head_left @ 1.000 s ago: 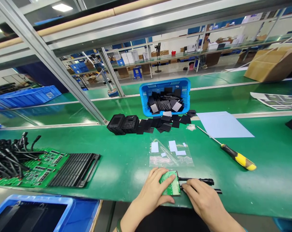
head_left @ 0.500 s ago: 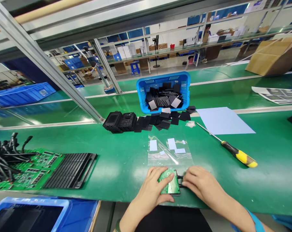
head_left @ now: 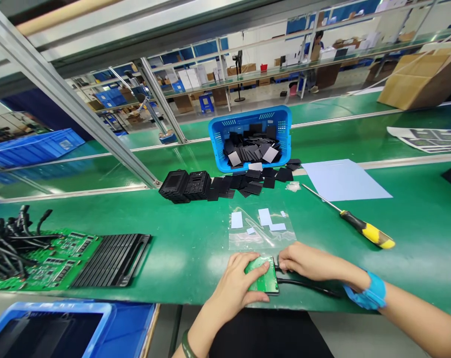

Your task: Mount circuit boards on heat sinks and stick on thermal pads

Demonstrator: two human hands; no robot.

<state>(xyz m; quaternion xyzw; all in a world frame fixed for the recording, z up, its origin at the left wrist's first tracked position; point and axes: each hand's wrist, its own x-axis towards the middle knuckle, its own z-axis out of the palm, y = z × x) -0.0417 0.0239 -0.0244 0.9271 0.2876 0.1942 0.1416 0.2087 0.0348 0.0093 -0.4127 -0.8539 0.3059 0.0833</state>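
Near the bench's front edge, my left hand (head_left: 237,284) grips a small green circuit board (head_left: 264,279), thumb across its top and fingers at its far left side. The board seems to sit in or on a dark base, of which only a thin edge shows. Two black cables leave its right side. My right hand (head_left: 298,261) pinches the far cable close to the board; most of that cable is hidden by the fingers. The nearer black cable (head_left: 311,285) lies loose toward the right, passing below my right wrist. Just beyond the board lies a clear plastic sheet (head_left: 260,241) bearing white pieces.
A blue basket (head_left: 213,144) of black plates stands at the back, with stacked black housings (head_left: 173,186) to its left. A yellow-black screwdriver (head_left: 367,229) and white paper (head_left: 346,181) lie right. Cabled circuit boards (head_left: 66,248) and a slotted black panel (head_left: 109,261) are left.
My right hand has shifted away from me, up to the far cable, uncovering the nearer cable. My left hand still holds the board in about the same place.
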